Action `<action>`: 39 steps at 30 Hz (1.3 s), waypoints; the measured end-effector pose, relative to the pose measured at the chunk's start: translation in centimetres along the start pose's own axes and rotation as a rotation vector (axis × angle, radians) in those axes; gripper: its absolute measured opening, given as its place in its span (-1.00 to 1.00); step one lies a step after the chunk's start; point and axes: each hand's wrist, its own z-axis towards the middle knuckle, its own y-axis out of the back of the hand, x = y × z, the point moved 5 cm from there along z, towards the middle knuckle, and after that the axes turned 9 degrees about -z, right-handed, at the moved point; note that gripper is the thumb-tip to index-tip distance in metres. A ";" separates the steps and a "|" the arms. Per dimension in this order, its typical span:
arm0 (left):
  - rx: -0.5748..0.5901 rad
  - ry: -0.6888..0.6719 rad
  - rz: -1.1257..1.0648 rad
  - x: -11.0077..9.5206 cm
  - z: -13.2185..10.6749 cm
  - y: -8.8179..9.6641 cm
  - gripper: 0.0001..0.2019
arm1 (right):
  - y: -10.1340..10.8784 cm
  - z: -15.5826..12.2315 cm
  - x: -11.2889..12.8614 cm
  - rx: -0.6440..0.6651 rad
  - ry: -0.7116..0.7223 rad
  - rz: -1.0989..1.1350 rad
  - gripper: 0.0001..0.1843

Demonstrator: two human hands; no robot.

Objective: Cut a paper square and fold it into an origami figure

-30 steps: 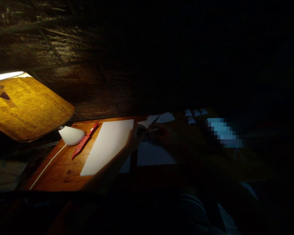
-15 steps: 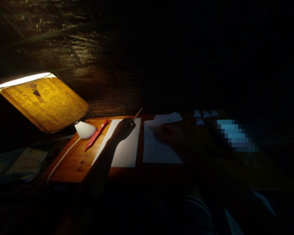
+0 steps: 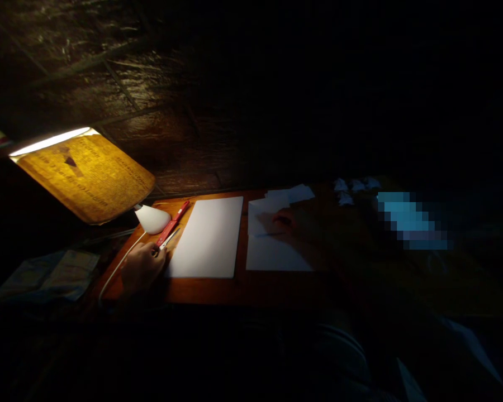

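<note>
My left hand lies at the near left corner of the wooden table, closed around the handles of a pair of scissors. The blades point up and away, right beside a long red tool. My right hand rests in deep shadow on a small white sheet that overlaps a larger sheet; its fingers are too dark to read. Between the hands lies a big white sheet.
A lit lamp with a yellow printed shade and white base stands at the table's left; its white cord runs toward me. Cut paper pieces and small white scraps lie at the back. Pale papers sit off to the left.
My left hand carried the scissors from the middle, over the big sheet, down to the near left corner by the red tool. The right hand stayed on the paper.
</note>
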 end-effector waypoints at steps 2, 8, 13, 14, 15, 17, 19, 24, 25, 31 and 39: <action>-0.091 0.038 -0.054 1.2 -0.2 0.4 -0.72 | 0.2 0.0 0.0 0.002 -0.008 0.000 -0.79; -0.031 0.174 -0.104 4.8 1.1 -0.3 -0.86 | 0.2 0.0 -0.2 0.024 -0.011 -0.015 -0.80; -0.045 0.182 0.070 4.1 1.2 -0.2 -0.75 | -0.3 0.0 -0.4 0.040 -0.004 -0.040 -0.80; -0.047 0.139 0.084 3.3 1.2 -0.1 -0.71 | -0.4 0.1 -0.5 0.036 -0.004 -0.050 -0.80; -0.040 0.110 0.090 2.4 1.3 0.0 -0.70 | -0.4 0.1 -0.7 0.027 -0.008 -0.061 -0.80; -0.039 -0.022 0.096 0.1 1.6 0.3 -0.69 | -0.5 0.2 -0.8 0.040 -0.005 -0.074 -0.79; -0.042 -0.095 0.106 -1.9 2.4 0.4 -0.67 | -0.6 0.2 -0.8 0.068 -0.005 -0.075 -0.78; 0.023 -0.104 0.276 -4.2 5.3 -0.8 -0.52 | -0.1 0.1 -0.6 0.077 0.000 -0.080 -0.77; 0.018 -0.109 0.308 -4.3 5.8 -1.0 -0.53 | 0.0 0.1 -0.6 0.081 -0.001 -0.090 -0.77; -0.019 -0.231 0.380 -4.6 6.5 -2.2 -0.65 | -0.4 0.3 -0.7 0.083 0.012 -0.167 -0.78; -0.262 -0.326 0.018 -6.9 6.5 1.6 -0.64 | 0.3 0.1 0.0 -0.010 0.052 -0.150 -0.77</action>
